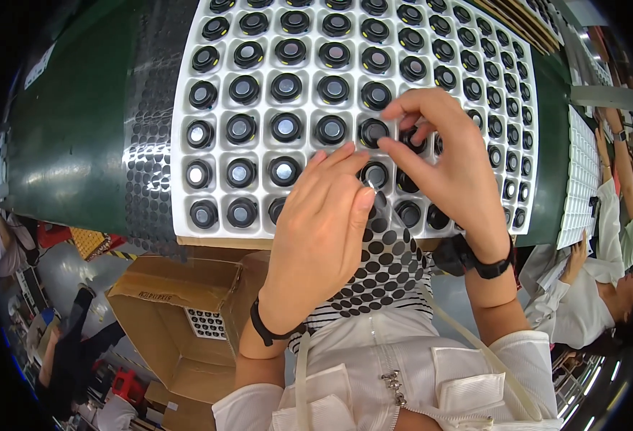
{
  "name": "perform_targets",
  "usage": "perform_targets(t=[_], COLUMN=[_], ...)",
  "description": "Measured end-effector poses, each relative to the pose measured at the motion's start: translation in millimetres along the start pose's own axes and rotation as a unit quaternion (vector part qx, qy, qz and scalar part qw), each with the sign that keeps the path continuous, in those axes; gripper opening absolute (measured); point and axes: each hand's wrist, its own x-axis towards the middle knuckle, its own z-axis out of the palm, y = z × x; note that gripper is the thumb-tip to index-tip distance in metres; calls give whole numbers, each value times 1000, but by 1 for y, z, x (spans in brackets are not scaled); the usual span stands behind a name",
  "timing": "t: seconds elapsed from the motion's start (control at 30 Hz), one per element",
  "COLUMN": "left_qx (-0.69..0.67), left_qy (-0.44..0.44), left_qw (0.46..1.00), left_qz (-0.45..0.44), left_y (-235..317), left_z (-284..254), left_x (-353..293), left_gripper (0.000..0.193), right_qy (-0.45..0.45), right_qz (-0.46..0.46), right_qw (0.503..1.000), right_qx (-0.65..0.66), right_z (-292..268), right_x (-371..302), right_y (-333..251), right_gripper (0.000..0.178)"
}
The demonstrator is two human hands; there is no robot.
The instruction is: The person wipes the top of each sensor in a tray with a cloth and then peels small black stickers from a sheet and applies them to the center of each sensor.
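Observation:
A white moulded tray [180, 208] fills most of the bench in front of me, its cells holding round black parts that look like lenses. My left hand [320, 223] rests over the tray's near side. Its thumb lies along a clear sheet of black round stickers [388, 269], which hangs down past the tray's front edge. My right hand [449, 154] hovers over the tray's middle, thumb and index finger apart. Between those fingertips sits a black round part [373, 133] in its cell; I see nothing held there. The hands hide several cells.
Another clear sheet of black dots [148, 165] lies left of the tray on the green bench [72, 136]. Below the bench stands an open cardboard box [173, 352]. At the right, people sit by another white tray [581, 179].

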Motion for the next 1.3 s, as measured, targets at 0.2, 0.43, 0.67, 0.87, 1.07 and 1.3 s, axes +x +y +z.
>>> perform_targets(t=[0.2,0.43,0.67,0.87,1.07,1.3], left_qx=[6,7,24,-12,-9,-11], left_qy=[27,21,13,-45,-50,-63], left_qw=[999,997,999,997,998,997], left_qz=[24,70,19,70,45,38], left_y=[0,10,18,23,23,23], left_z=[-2,1,10,38,48,45], left_x=[-5,-9,1,12,17,21], left_gripper=[16,12,16,21,19,21], right_qy=[-178,-228,-181,2,4,4], right_qz=[119,151,-89,45,49,43], right_qw=[915,886,965,996,997,997], right_qx=[342,374,171,79,57,57], right_z=[-16,-27,-47,-34,-28,-26], right_x=[-23,-32,-32,-12,-10,-11], right_y=[-15,-5,6,38,43,43], right_gripper=[16,18,15,12,12,12])
